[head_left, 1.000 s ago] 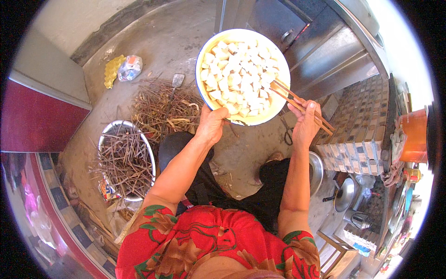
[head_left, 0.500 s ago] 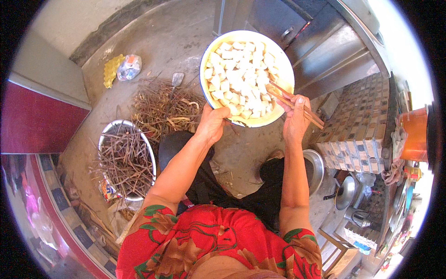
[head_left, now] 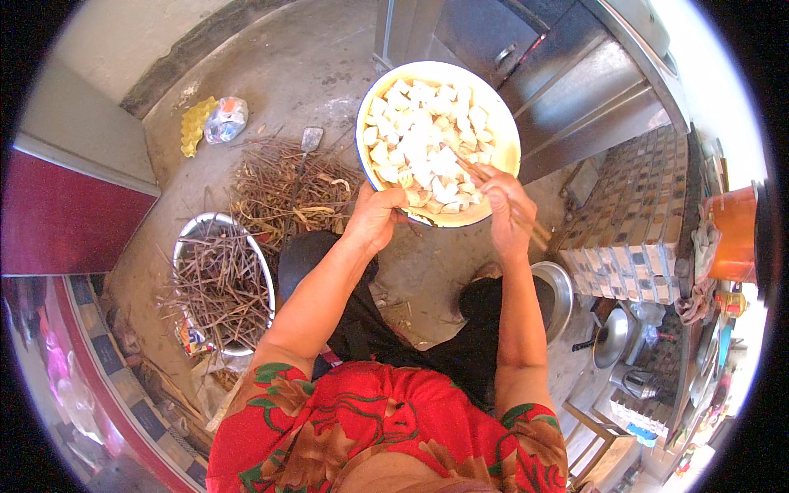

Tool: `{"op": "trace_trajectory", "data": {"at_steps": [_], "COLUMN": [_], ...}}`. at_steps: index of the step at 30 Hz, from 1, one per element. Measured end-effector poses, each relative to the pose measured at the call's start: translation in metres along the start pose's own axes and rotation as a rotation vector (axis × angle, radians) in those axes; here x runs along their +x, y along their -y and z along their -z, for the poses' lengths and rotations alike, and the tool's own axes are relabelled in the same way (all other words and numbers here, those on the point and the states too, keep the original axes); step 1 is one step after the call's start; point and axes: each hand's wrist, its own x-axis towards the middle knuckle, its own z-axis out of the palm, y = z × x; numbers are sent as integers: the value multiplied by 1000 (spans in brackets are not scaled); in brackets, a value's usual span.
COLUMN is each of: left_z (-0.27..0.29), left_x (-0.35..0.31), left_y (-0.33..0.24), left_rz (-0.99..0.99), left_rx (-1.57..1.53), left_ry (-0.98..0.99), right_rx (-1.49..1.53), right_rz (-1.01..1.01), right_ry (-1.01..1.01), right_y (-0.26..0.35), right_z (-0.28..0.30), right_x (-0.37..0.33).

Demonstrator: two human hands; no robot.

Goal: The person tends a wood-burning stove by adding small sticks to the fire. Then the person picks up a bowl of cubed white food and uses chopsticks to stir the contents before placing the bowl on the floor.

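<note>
A round yellow enamel basin (head_left: 503, 131) with a blue rim is held up in front of me. Pale cubed chunks (head_left: 419, 135), off-white and yellowish, fill much of it. My left hand (head_left: 376, 215) grips the near left rim, thumb over the edge and fingers under it. In my right hand (head_left: 511, 215) is a pair of wooden chopsticks (head_left: 526, 220), their tips in among the chunks toward the middle of the basin. The right fingers are wrapped round the sticks, close to the basin's right rim.
A white tub of twigs (head_left: 269, 283) stands at my left, beside loose brushwood (head_left: 288, 185) with a metal shovel (head_left: 311, 140) on it. A tiled brick stove (head_left: 625, 222) rises at the right. Near my right leg sits a metal basin (head_left: 560, 300). Dark cabinets (head_left: 567, 82) stand ahead.
My right hand has moved left, carrying the chopstick tips further into the chunks. Some chunks have shifted. The basin has dipped slightly toward me; my left hand keeps its hold.
</note>
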Motion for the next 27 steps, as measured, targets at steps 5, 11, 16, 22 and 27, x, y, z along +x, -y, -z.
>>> {"op": "trace_trajectory", "data": {"at_steps": [5,11,16,22,27], "left_z": [3,4,1,5,1], "left_x": [3,2,1,2,0], "left_y": [2,-5,-7,0,5], "left_rz": [-89,-53,-59,-71,-43], "left_rx": [-13,-71,-97,-27,20], "left_ry": [-9,16,11,-9,5], "right_rx": [-202,-165,130,234,-37], "right_rz": [137,134,38,-39,76], "right_ry": [118,79,-140,-41,148], "right_y": [29,32,34,39,50], "right_z": [-4,11,32,5,-27], "right_x": [2,-3,4,-8,-8]}}
